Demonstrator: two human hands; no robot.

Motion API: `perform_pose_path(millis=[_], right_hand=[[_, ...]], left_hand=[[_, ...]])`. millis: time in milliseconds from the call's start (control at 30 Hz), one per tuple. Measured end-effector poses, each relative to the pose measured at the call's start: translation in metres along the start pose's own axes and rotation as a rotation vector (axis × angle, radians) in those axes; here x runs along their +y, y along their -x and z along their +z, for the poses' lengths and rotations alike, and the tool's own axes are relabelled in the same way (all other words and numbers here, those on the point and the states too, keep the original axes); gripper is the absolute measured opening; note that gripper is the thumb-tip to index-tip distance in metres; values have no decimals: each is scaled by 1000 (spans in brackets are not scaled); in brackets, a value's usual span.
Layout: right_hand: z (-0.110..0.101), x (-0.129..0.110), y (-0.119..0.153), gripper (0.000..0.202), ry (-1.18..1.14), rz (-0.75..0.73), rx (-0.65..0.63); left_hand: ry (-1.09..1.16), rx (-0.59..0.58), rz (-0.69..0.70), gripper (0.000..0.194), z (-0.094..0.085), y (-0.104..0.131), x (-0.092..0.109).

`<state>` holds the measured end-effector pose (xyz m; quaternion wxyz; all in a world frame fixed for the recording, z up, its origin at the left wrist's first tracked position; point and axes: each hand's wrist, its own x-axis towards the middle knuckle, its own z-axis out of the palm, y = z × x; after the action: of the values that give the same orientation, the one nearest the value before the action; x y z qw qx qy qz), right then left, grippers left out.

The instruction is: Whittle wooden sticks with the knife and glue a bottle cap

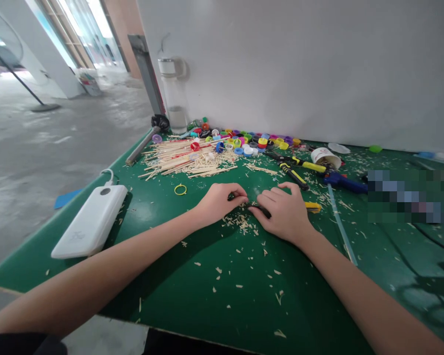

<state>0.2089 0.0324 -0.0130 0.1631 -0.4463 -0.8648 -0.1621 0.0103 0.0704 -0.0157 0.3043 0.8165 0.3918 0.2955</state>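
Note:
My left hand [222, 201] is closed in a pinch over the green table [192, 296], and what its fingertips hold is too small to make out. Close to its right, my right hand [283, 209] is wrapped round a dark, thin tool [261, 209] whose tip points toward the left fingertips. A yellow piece [313, 206] sticks out behind the right hand; whether it belongs to the same tool cannot be told. Pale wood shavings [243, 223] lie on the table beneath and between both hands.
A white power bank [92, 219] and a yellow ring [180, 189] lie left. Wooden sticks [177, 158], colourful caps and a clear bottle [176, 106] are at the back. Yellow-black pliers [294, 175], a tipped cup [323, 157], a blue glue gun [342, 182] and a glue stick [341, 224] are right.

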Motion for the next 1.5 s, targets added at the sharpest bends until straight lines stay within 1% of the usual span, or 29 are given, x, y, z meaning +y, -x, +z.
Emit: perform_pose_path(millis=[67,233,333,467,633,733,867,1067,1267,1400,1500], right_hand=[[0,0,-1,28,0,0,3],[-2,2,-5,28,-49,-23,-62],[-2,2,-6,28,-58,-18,-70],[-3,2,-7,28,-60,-14,-71],[-3,1,-7,28,-61,-34,-101],[-2,0,-5,29,-53,-35,-89],[0,0,-3,29,-23,6,-38],[-2,0,-6,29,-55,-57,-102],[-1,0,-4,30,-20,1,-38],[-2,1,-5,29,-55,-54,-104],[-2,0,-5,29,-47,-36,-87]], left_hand=[[-2,0,-5,12,0,0,-1],[-7,-2,-16,12,0,0,-1],[-13,-2,-16,13,0,0,0],[-23,2,-4,12,-1,0,1],[-13,6,27,12,-2,0,3],[-5,3,37,11,-2,1,4],[-5,-2,26,12,-2,0,4],[-5,0,21,13,-1,0,1],[13,-2,19,12,0,0,0],[13,0,24,12,0,0,-1],[17,-4,16,13,0,0,-1]])
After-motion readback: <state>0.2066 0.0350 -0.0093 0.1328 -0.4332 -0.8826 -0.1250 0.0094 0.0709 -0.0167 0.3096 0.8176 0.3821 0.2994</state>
